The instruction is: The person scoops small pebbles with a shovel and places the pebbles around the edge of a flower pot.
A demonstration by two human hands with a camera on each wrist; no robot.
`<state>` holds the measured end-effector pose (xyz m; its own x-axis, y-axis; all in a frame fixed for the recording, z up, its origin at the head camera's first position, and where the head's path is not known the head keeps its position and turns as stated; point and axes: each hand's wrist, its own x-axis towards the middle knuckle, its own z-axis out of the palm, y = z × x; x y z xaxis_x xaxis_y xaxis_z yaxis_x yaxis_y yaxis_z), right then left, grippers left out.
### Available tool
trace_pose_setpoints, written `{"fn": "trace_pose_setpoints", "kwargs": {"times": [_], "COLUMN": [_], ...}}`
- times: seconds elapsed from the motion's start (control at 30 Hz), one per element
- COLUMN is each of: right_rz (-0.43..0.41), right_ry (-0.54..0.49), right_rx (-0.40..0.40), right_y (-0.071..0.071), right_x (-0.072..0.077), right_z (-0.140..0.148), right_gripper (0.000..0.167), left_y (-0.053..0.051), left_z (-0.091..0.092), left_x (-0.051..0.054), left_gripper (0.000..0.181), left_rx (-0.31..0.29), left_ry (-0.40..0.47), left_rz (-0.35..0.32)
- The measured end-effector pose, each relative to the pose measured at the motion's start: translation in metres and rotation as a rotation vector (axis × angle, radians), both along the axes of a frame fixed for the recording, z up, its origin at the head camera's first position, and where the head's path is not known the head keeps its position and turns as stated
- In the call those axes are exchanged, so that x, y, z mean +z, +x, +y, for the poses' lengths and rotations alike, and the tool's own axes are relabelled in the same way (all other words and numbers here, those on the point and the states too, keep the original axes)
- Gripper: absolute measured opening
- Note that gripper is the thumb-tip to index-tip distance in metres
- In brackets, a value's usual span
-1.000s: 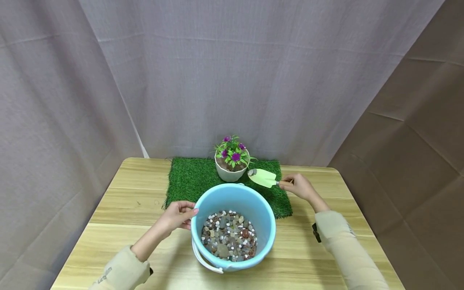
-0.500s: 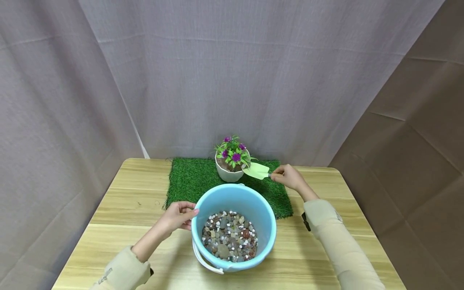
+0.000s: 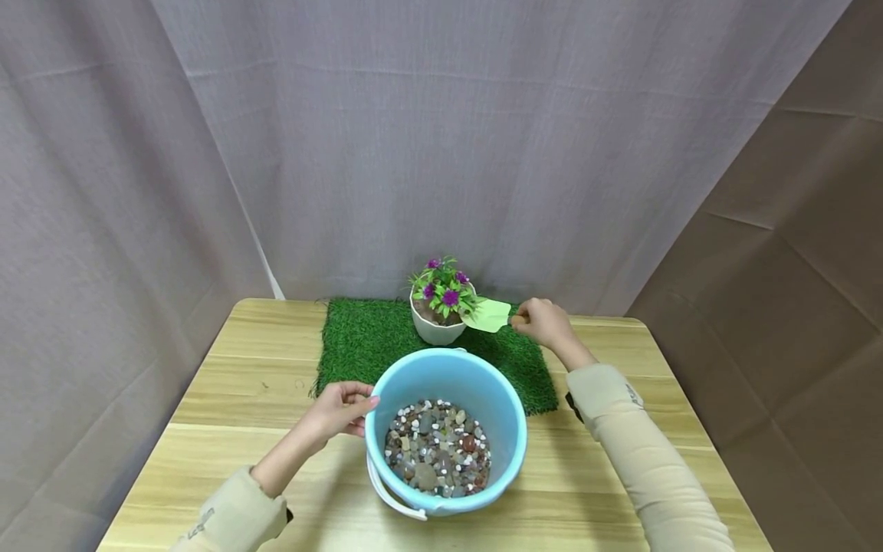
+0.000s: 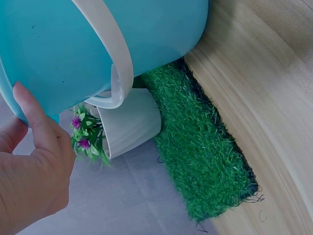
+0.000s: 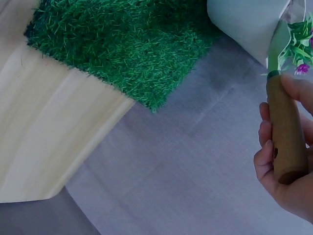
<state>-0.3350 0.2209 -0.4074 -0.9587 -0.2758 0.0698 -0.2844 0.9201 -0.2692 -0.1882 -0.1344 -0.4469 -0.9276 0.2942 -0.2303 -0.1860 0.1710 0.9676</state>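
My right hand [image 3: 548, 323] grips the wooden handle [image 5: 286, 129] of a pale green garden trowel [image 3: 488, 315]. The trowel's blade tilts down at the right rim of a white flower pot [image 3: 438, 333], and its tip is hidden among the leaves. Purple flowers [image 3: 450, 297] and green foliage rise from brown soil in the pot. With thumb and fingers, my left hand [image 3: 338, 414] pinches the left rim of a light blue bucket [image 3: 513, 429]. Mixed pebbles [image 3: 434, 452] cover the bucket's bottom.
The pot stands on a green artificial turf mat [image 3: 366, 330] at the back of the wooden table [image 3: 255, 383]. The bucket's white handle [image 3: 389, 494] hangs at its front left. Grey curtains [image 3: 441, 153] enclose the back and left; a brown cloth [image 3: 793, 307] hangs on the right.
My right hand has moved left and away from me, bringing the trowel to the pot's rim and tilting it. Stones seen on its tip earlier are no longer visible there. My left hand stays put.
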Motion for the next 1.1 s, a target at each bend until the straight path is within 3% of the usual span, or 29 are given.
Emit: {"fn": "trace_pose_setpoints", "kwargs": {"times": [0.27, 0.47, 0.63, 0.73, 0.9, 1.1], "right_rz": [0.090, 0.197, 0.275, 0.270, 0.215, 0.196], "right_ry": [0.074, 0.107, 0.137, 0.145, 0.111, 0.057], "right_rx": [0.006, 0.030, 0.044, 0.026, -0.007, 0.030], "right_y": [-0.001, 0.001, 0.004, 0.007, 0.017, 0.035], "right_x": [0.003, 0.003, 0.006, 0.009, 0.014, 0.018], "right_z": [-0.003, -0.005, -0.006, -0.003, 0.009, 0.024], "right_gripper": [0.018, 0.043, 0.046, 0.041, 0.015, 0.021], "left_y": [0.000, 0.000, 0.000, 0.000, -0.001, 0.001], "left_z": [0.000, 0.001, 0.001, 0.001, 0.000, 0.000], "left_x": [0.001, 0.001, 0.001, 0.002, 0.003, 0.004], "left_gripper": [0.042, 0.042, 0.042, 0.042, 0.041, 0.042], "left_rx": [0.001, -0.001, 0.000, 0.001, -0.004, 0.005], "left_ry": [0.010, 0.010, 0.011, 0.009, 0.010, -0.004], "left_rz": [0.003, 0.003, -0.002, -0.002, 0.000, -0.019]}}
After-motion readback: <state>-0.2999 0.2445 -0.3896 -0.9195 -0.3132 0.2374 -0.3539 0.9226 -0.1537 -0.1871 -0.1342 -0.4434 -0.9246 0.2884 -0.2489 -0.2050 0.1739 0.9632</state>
